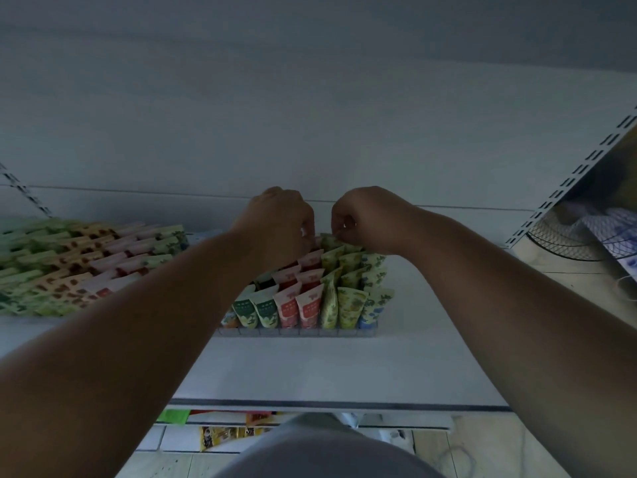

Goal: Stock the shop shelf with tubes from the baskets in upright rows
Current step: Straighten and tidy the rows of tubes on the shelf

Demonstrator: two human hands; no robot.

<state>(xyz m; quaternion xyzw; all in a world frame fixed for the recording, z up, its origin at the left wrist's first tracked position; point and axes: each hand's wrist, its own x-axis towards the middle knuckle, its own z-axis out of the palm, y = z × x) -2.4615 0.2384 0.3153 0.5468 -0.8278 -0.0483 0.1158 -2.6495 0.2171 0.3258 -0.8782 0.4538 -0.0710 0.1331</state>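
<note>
While curled over flat crimped tubes (310,307), left hand (279,219), right hand (365,219).

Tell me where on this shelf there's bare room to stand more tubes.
Bare shelf lies right of the upright tubes, toward the slotted post, and in front of them to the shelf's front edge. It is crowded on the left, where tubes lie stacked, and at the back row under the left hand and right hand.
</note>
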